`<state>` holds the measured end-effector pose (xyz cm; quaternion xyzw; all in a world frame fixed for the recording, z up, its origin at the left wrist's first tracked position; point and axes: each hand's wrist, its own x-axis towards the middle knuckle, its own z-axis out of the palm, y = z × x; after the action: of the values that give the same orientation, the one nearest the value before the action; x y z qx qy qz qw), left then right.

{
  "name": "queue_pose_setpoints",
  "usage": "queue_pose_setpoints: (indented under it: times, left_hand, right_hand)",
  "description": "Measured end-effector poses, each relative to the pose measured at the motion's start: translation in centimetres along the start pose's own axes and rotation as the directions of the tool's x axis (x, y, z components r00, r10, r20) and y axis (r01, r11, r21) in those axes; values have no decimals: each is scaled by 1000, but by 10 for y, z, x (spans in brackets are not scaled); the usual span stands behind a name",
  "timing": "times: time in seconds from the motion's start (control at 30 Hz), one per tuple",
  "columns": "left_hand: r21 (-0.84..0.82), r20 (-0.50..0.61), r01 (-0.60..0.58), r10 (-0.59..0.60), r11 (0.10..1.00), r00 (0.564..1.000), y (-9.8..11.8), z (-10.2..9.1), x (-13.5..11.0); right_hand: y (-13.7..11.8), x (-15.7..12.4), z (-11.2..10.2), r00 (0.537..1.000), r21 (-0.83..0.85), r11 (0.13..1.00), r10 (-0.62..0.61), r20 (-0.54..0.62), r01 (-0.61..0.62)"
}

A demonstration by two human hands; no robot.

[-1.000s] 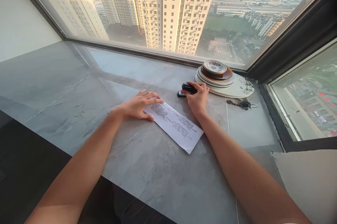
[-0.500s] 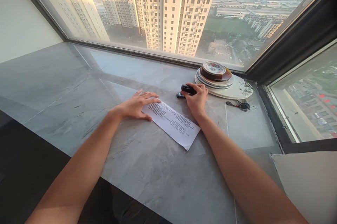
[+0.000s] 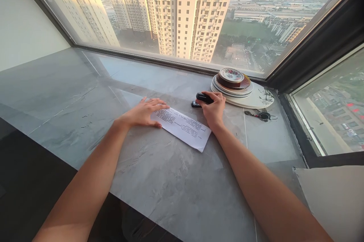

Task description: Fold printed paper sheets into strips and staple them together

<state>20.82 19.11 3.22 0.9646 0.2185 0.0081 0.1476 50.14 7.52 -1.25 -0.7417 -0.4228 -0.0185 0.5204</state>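
Note:
A long folded sheet of printed paper (image 3: 186, 128) lies at a slant across the middle of the grey counter. Over its left end rests my left hand (image 3: 145, 114), fingers stretched, the index finger along the far edge and the thumb at the near edge. My right hand (image 3: 214, 107) grips the upper arm of a black stapler (image 3: 203, 97). The stapler's jaws face left and are apart, with its base low by the counter. The paper's far edge is a short way from the stapler, not between its jaws. My right palm hides the stapler's rear.
Behind my right hand, a stack of plates (image 3: 231, 83) stands on a white oval platter (image 3: 263, 98) by the window. Keys on a ring with a dark fob (image 3: 264, 116) lie to the right. The grey counter (image 3: 170, 181) ends at a diagonal front edge.
My left hand and the paper have shifted slightly left, and the paper's near right corner has moved away from me. My right hand and the stapler are almost unmoved.

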Motion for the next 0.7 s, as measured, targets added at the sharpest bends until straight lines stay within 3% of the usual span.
queue_pose_setpoints:
  times: [0.2,0.33,0.5,0.6,0.7]
  left_hand:
    - [69,-93,169,-162,983,982,-12,-1,-2]
    - [44,-192,278,-265,960,945,-13,-3,-3]
    - [-79,-120,325,-333,942,935,-9,-10,-7]
    - [-157,-153,223,-247,962,957,-2,-12,-9]
    - [-271,-126,-48,14,961,992,8,-13,-9]
  right_hand:
    - [8,4,-2,979,-58,993,86,-187,-98]
    - [13,6,-2,962,-48,986,145,-233,-160]
    - [16,7,-1,960,-37,986,149,-236,-162]
    - [16,8,-2,963,-22,988,143,-229,-152]
    - [15,8,-3,963,0,987,158,-218,-162]
